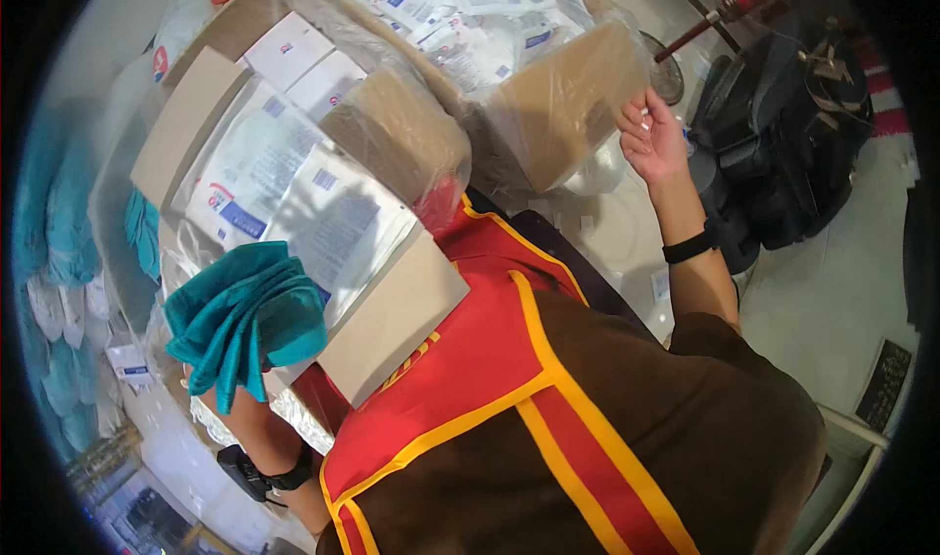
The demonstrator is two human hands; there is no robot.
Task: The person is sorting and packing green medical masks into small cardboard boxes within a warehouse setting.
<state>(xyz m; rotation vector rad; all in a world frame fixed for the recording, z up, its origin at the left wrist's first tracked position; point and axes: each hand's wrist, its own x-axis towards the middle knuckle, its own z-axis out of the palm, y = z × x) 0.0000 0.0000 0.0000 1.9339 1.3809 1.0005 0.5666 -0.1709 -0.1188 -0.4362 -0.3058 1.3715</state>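
2 ctns (pixel 397 315) w/ pkts (pixel 338 227), teal cloths (pixel 250 315) held

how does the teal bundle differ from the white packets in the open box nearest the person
The teal bundle is plain, while the white packets carry print. The teal bundle fans out in folds, whereas the white packets lie flat. The teal bundle is held up in the left hand; the white packets rest in the open box.

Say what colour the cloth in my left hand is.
The cloth is teal, clearest in the head view.
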